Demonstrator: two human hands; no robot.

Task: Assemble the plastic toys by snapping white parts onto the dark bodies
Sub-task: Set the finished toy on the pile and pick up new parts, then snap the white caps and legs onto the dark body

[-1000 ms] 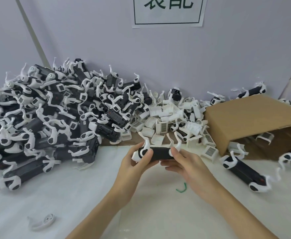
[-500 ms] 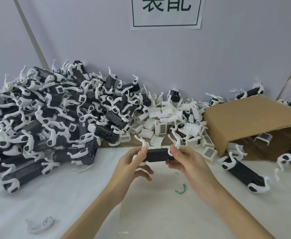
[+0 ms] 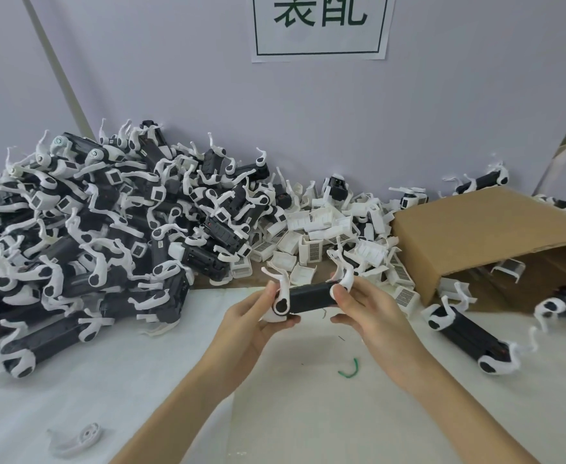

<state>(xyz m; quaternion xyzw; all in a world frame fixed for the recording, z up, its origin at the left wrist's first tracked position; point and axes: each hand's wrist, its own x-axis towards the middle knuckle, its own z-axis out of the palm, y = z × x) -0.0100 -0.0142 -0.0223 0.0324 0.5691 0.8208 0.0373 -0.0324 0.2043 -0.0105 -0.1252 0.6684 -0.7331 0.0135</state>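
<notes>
Hands (image 3: 258, 316) (image 3: 372, 313) grip dark body (image 3: 310, 296) above bare white table (image 3: 291, 413)

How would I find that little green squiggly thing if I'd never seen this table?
Start at the brown cardboard box lying on its side at the right, then look down-left to the white table. Just below the right hand lies the green squiggle, alone on bare white. It is the only green thing; everything nearby is black or white.
</notes>
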